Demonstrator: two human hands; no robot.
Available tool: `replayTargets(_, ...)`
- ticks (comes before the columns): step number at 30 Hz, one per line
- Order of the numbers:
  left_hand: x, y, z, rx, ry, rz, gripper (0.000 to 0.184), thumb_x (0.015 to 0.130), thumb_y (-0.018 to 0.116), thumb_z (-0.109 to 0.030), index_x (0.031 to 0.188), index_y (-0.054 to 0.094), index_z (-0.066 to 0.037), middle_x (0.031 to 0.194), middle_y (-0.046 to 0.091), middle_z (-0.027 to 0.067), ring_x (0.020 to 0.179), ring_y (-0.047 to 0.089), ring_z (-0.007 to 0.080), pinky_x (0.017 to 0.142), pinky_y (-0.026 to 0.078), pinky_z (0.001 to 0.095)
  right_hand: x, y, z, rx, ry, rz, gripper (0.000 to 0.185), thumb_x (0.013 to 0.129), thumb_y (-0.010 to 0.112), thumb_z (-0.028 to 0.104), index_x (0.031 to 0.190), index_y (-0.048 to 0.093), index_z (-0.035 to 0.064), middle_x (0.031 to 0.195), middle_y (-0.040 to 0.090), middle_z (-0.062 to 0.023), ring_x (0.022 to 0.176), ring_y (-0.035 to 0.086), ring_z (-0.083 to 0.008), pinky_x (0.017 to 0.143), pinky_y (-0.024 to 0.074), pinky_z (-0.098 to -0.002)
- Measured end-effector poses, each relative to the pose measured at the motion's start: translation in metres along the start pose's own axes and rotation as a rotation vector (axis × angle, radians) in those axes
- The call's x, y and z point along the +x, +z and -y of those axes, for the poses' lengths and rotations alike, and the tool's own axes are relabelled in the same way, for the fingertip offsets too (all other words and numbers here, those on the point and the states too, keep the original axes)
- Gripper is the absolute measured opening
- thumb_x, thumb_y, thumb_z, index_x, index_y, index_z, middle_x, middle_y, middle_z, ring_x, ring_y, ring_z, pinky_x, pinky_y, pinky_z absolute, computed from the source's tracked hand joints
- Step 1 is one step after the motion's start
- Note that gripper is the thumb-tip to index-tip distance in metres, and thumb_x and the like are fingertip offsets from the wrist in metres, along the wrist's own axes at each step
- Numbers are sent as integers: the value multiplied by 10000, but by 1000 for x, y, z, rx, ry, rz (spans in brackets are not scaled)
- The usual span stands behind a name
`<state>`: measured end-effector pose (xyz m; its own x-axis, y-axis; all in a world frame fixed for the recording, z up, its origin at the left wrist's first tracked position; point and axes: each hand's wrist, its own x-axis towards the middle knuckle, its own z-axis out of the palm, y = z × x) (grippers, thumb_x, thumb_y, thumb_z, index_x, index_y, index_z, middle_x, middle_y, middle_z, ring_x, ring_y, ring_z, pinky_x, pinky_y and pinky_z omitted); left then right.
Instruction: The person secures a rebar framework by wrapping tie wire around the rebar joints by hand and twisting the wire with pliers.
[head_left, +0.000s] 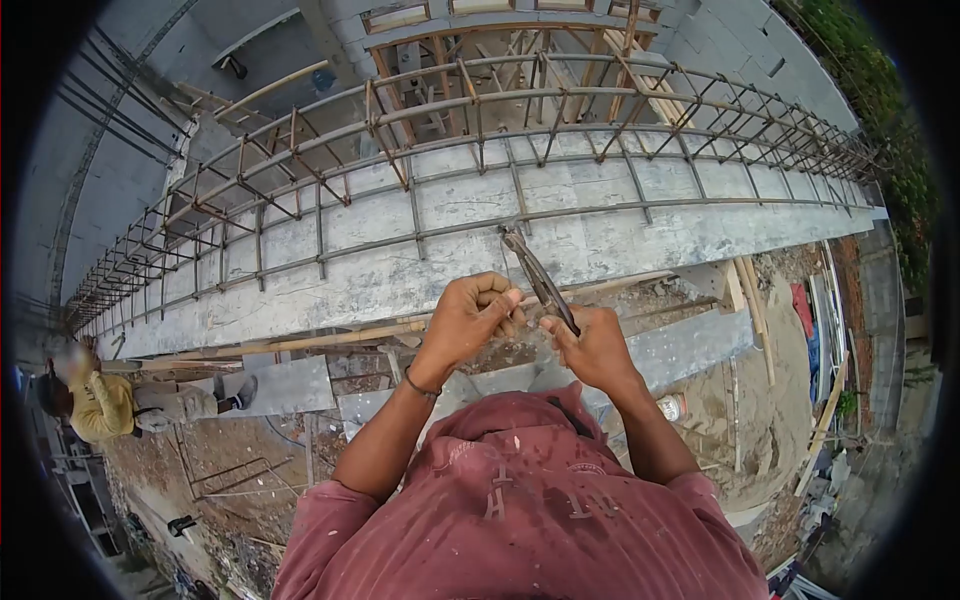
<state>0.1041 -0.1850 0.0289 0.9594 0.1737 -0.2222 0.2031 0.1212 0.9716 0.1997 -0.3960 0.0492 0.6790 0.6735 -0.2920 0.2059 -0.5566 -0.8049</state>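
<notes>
Nearest: red shirt (520,500), worn cloth, dark patches. Right hand (590,345) was clamped around the handles of the pincers (543,278), dark scuffed metal, long and slim; their head sat at a crossing on the cage's near bottom bar (590,210). Left hand (472,318) was just beside, fingers curled, thumb against them; maybe a thin wire there, too fine to tell. Under the bar: long board (350,287), flat, pale grey, blotchy and scratched. On it, the cage (470,101): round ribbed-looking rods, brownish, squarish hoops at intervals, running the board's length.

Progress: long rods and hoops were in place along the whole span, so the frame looked mostly built; this crossing seemed unfinished. Other joints too small to judge. Farthest: wood frame (500,28), grey block wall (740,45).
</notes>
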Motion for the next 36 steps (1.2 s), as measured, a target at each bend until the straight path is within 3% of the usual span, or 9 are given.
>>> replayTargets(4,19,26,-6,111,62,-173,239,1086,661,-193,1052,721,35,795,755,60,638,638,78,590,511,243,3,-31,-17,849,173,276,505,1051,717,297,1475,620,41,1097,781,-183,916,783,-259,769,633,-423)
replayTargets(5,21,35,-5,154,74,-222,237,1087,659,-190,1042,722,34,797,752,51,641,631,69,586,508,238,6,-42,-28,1039,160,508,755,1072,689,321,1698,314,129,1377,684,-217,1156,735,-355,951,615,-494)
replayTargets(9,29,57,16,565,242,-424,187,1068,655,-168,1021,724,0,802,771,116,599,688,204,565,527,330,-11,-59,-43,1313,174,683,782,1080,672,318,1714,248,146,1486,606,-244,1317,653,-355,1025,574,-521)
replayTargets(12,30,71,18,1038,384,-586,130,1040,656,-141,1020,722,-32,791,752,187,668,737,370,585,543,425,-25,-69,-62,1198,218,653,809,1085,664,319,1724,194,163,1505,574,-233,1376,597,-350,1055,555,-530)
replayTargets(17,27,54,3,237,117,-583,206,1074,655,-170,1095,742,16,881,800,120,627,687,134,577,551,297,-26,-146,-99,579,180,525,582,1064,696,268,1582,516,74,1074,741,-127,1033,749,-276,919,596,-429)
replayTargets(21,18,54,-9,-378,-32,-398,258,1061,702,-198,1163,754,33,1025,795,115,688,662,92,629,538,226,1,-241,-129,-360,-397,-333,460,894,853,157,1269,713,-71,959,773,-203,754,711,-325,743,570,-409)
replayTargets(23,20,62,-1,-426,-35,-409,324,1029,754,-236,1200,753,40,951,746,55,705,597,89,656,513,232,4,-287,-116,-535,-92,-411,498,818,902,171,1212,724,-76,969,744,-266,810,693,-432,767,553,-439)
replayTargets(32,25,103,13,-438,26,-544,333,983,803,-141,1278,740,-1,903,748,28,699,576,58,629,469,195,24,-351,-213,-630,-440,-447,616,733,929,273,1286,746,75,939,693,-120,822,650,-353,751,521,-442)
replayTargets(36,42,118,-2,-435,-23,-553,290,979,798,-118,1231,737,11,965,770,83,717,602,78,658,508,220,33,-343,-222,-765,-510,-466,505,795,858,122,1291,764,125,1152,701,-72,1120,610,-311,955,475,-471)
